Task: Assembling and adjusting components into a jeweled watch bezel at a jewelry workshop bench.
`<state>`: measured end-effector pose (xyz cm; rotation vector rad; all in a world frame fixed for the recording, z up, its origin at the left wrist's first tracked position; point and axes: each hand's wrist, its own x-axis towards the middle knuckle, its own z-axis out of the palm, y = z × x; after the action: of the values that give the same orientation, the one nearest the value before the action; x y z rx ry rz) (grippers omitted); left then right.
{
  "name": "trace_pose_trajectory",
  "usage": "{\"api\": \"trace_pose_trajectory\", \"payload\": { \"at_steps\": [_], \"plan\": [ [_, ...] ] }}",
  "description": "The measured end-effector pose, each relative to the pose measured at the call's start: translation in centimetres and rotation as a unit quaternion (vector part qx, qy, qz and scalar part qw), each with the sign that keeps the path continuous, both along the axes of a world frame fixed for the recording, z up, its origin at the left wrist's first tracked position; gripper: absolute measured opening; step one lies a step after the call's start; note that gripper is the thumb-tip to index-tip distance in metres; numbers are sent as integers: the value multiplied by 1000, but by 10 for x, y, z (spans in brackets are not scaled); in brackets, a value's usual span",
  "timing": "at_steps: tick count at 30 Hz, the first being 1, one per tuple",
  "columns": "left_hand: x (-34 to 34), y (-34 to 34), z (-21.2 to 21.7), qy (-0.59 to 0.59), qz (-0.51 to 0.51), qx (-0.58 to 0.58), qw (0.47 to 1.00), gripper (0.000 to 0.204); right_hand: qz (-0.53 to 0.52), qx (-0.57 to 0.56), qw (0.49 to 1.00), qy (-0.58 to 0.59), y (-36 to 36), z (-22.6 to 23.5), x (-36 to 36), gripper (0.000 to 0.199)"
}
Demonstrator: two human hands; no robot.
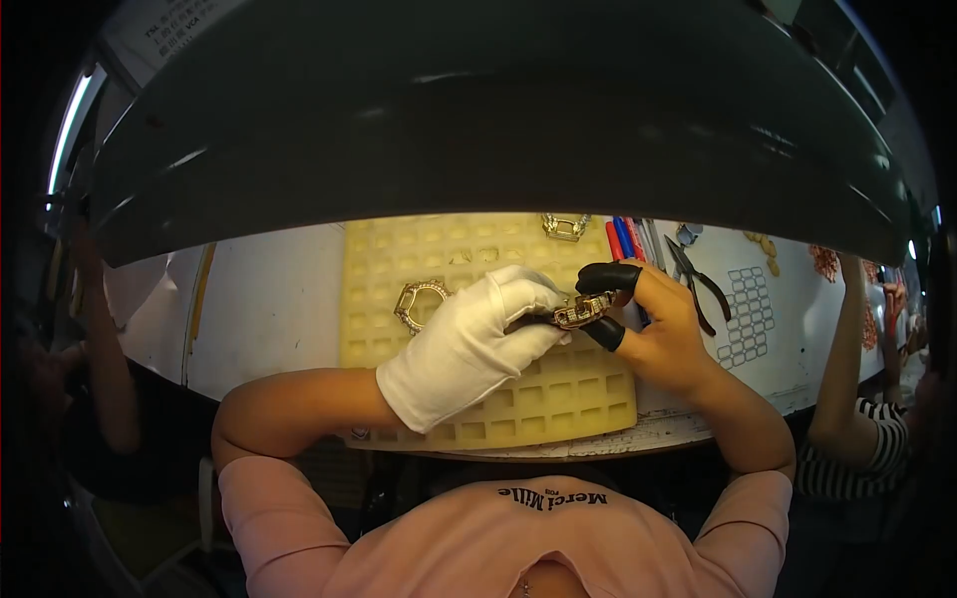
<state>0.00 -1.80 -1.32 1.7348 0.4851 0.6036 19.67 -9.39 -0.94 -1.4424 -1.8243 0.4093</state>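
My left hand (478,339), in a white cloth glove, and my bare right hand (666,324), with black finger covers on thumb and forefinger, meet over a yellow tray (498,431). Between them is a gold-coloured watch case (582,312), seen edge-on. The gloved fingers grip its left side, while the black-covered thumb and forefinger close on its right end. Part of the case is hidden by the fingers. A second open watch case (405,304) with a studded rim lies on the tray left of the glove. Another gold case (564,229) rests at the tray's far edge.
Right of the tray lie red and blue pens (624,239), black-handled pliers (710,289) and a grey grid of small rectangles (748,317). A dark hood (498,140) spans the space above the far side. People sit at both sides; one wears a striped sleeve (872,448).
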Motion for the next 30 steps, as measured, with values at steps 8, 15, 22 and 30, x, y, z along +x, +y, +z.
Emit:
{"api": "trace_pose_trajectory", "payload": {
  "at_steps": [8,15,22,30],
  "plan": [
    [-1,6,-4,-7,9,182,983,21,4,7,1000,-1,-1,2,2,33],
    [2,-1,30,79,51,-226,969,24,4,-28,995,91,0,-1,1,32],
    [2,8,17,-17,7,-343,939,45,18,-144,947,285,-3,-6,5,32],
    [1,6,19,-9,-30,-331,943,64,68,-173,907,377,-5,-1,4,29]
  ]
}}
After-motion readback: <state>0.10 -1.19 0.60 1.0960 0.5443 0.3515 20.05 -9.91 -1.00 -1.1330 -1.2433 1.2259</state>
